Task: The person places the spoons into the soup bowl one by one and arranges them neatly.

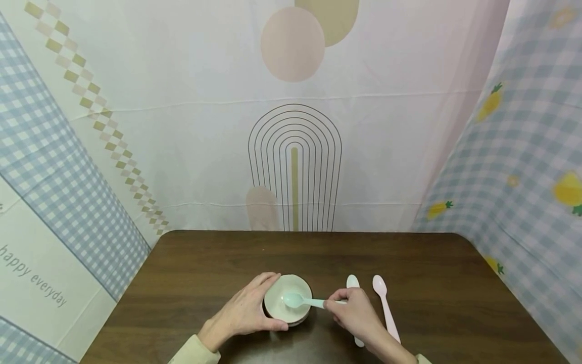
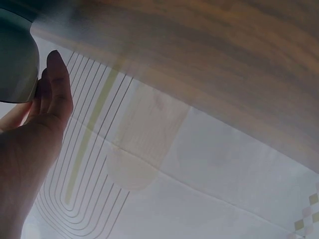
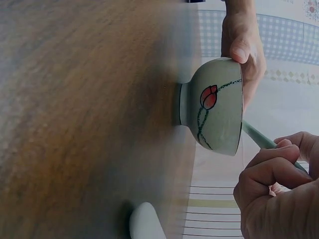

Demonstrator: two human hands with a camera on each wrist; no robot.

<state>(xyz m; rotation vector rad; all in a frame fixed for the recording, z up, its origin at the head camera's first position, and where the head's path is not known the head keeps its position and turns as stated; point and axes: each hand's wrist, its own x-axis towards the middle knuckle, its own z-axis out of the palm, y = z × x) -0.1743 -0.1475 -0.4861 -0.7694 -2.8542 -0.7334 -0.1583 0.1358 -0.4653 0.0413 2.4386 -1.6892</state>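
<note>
Right hand (image 1: 356, 313) pinching green spoon (image 1: 302, 302) (scoop inside bowl (image 1: 288, 299)), left hand (image 1: 243, 311) cupped round bowl.

Off-task items: two spare spoons, table, backdrop.
White spoon (image 1: 352, 282) just right of the grip, mostly hidden; pink spoon (image 1: 384, 306) further right, parallel. Both on dark wood table (image 1: 218, 263). Patterned cloth backdrop (image 1: 295, 167) behind.
</note>
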